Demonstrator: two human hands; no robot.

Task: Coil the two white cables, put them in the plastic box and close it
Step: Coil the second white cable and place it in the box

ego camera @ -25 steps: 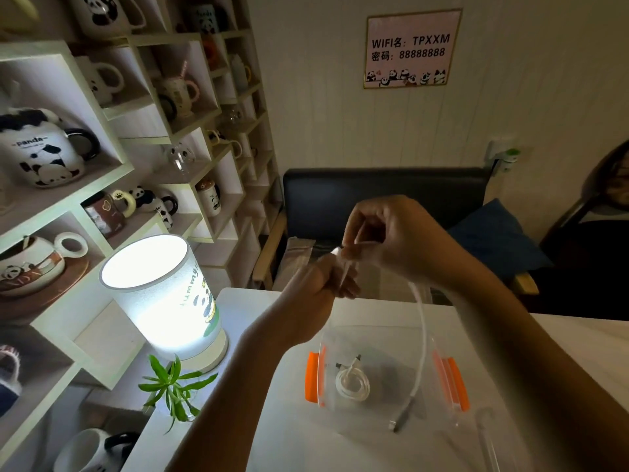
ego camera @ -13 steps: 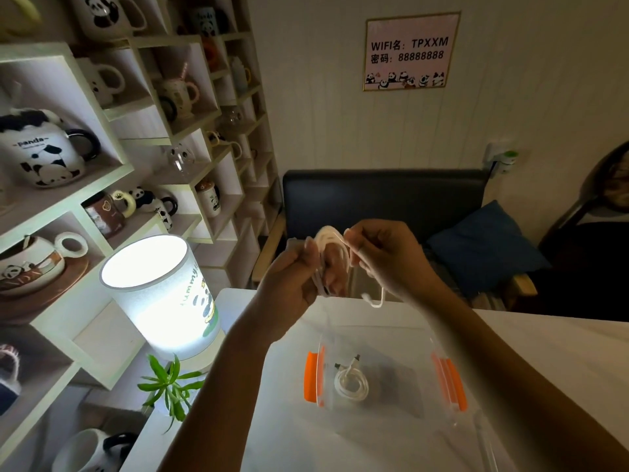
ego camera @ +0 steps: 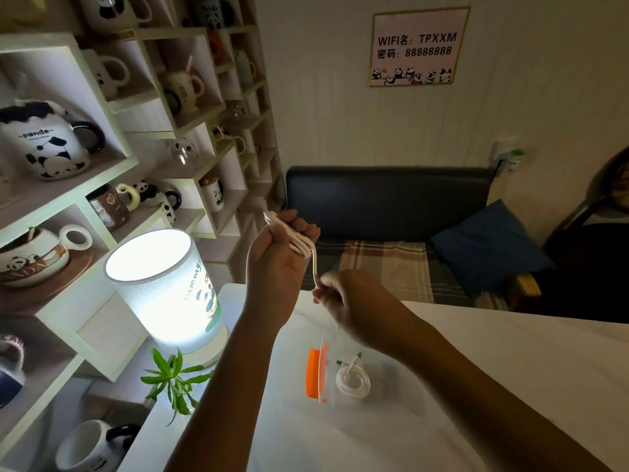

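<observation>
We note the left hand [ego camera: 275,264] raised above the table [ego camera: 510,369], fingers curled around a bundle of loops of the second white cable [ego camera: 292,235]. Half a second ago both hands met at one height; now the right hand [ego camera: 350,301] sits lower and apart from the left, pinching the cable's free tail, which runs taut and short between the two hands. One second ago a long length hung down to the box; now nearly all of it is gathered in the left hand.

The first white cable [ego camera: 352,381] lies coiled inside the clear plastic box [ego camera: 323,366], unchanged across the frames. The box stands open on the table, below the right forearm, its orange latch [ego camera: 312,373] on the left side. The lit lamp [ego camera: 163,284] and small green plant [ego camera: 173,379] stand left of the box.
</observation>
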